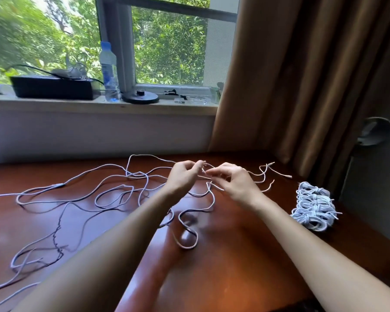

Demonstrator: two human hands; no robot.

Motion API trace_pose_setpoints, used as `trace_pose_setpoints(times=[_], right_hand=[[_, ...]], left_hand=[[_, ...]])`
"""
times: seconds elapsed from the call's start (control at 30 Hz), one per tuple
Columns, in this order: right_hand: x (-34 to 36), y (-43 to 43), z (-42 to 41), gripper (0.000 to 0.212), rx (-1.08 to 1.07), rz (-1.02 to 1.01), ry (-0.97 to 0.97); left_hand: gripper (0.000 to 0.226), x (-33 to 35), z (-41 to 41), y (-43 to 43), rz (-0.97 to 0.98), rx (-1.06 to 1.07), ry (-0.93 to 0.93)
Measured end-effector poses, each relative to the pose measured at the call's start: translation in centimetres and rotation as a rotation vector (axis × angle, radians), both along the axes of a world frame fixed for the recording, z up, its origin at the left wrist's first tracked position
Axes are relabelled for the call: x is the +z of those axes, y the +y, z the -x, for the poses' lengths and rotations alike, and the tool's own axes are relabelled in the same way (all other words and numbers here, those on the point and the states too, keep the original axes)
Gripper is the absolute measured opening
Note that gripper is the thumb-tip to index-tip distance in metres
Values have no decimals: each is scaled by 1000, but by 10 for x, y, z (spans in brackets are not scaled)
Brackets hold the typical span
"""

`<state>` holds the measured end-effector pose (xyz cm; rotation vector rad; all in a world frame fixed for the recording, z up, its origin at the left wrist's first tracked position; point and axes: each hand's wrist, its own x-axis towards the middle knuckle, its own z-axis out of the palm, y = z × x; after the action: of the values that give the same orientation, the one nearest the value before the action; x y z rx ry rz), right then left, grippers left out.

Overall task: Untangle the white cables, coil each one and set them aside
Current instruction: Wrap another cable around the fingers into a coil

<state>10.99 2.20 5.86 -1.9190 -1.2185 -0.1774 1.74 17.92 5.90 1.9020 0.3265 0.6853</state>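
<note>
Starting at the left with tangled white cables (58, 185), sprawled in loose loops over the brown table (223, 255). Next, raised above the middle of the tabletop, left hand (182, 174) pinching a strand with curled fingers. Just beside it, right hand (234, 179) pinching the same tangle, fingertips nearly meeting. Farther right, near the curtain (302, 75), finished coils (313, 206) stacked well apart from both hands.

Loose cables (113, 190) left on table (234, 255), coiled cables (313, 207) right
</note>
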Motion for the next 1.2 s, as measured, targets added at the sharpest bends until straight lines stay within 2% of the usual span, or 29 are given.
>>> trace_pose_setpoints(times=[0.3, 0.5, 0.63, 0.73, 0.87, 0.97, 1.1, 1.2], right_hand=[[-5, 30, 26, 18, 102, 16, -9], [-4, 49, 34, 26, 80, -62, 5], [-3, 66, 30, 32, 34, -78, -110], [-9, 78, 26, 28, -52, -40, -214], [-19, 88, 21, 16, -102, -51, -245], [-23, 92, 20, 10, -46, -59, -206], [-24, 93, 22, 16, 72, -105, -91], [-30, 95, 23, 18, 67, -159, -2]], left_hand=[[12, -8, 46, 23, 192, 31, -34], [12, -15, 58, 44, 141, 96, -16], [11, -20, 63, 54, 84, 106, -22], [12, -23, 66, 60, 36, 119, -13], [11, -25, 67, 65, 65, 145, -33], [11, -28, 67, 66, 118, 160, -51], [11, -32, 62, 70, 258, 177, -128], [14, -35, 58, 75, 275, 227, -152]])
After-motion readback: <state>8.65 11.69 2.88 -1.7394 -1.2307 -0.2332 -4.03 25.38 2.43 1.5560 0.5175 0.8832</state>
